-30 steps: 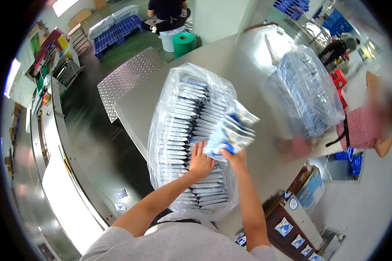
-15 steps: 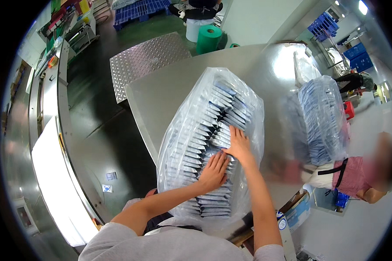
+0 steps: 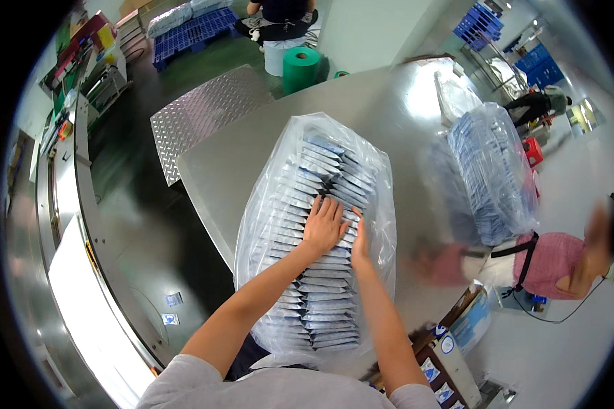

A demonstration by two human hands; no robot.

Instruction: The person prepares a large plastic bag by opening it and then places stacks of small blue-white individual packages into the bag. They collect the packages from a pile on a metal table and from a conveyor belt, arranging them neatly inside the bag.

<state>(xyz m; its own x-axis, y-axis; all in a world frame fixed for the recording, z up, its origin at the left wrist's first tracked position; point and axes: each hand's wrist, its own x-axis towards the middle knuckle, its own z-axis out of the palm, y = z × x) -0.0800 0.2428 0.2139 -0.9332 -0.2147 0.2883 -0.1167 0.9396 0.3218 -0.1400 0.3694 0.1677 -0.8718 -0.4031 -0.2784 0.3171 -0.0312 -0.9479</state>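
A large clear plastic bag (image 3: 256, 225) lies on a metal table (image 3: 218, 160). Inside stand two long rows of flat white-and-blue sachets (image 3: 327, 293), packed on edge. My left hand (image 3: 325, 226) rests on top of the sachets near the middle, fingers stretched out and slightly apart. My right hand (image 3: 360, 244) lies along the right row, its thumb side toward the left hand and its fingers extended. Neither hand grips anything. Some sachets are hidden beneath my palms.
Farther right is a second filled plastic bag (image 3: 491, 177), beside a co-worker in a pink top (image 3: 556, 266). A textured metal plate (image 3: 205, 112) adjoins the table's far left. A green roll (image 3: 300, 69) stands behind. Two sachets (image 3: 173, 298) lie on the floor at left.
My left hand has moved farther up the rows. My right hand has shifted from spread over the right row to its side, with the fingers closer together. The whole view has shifted slightly.
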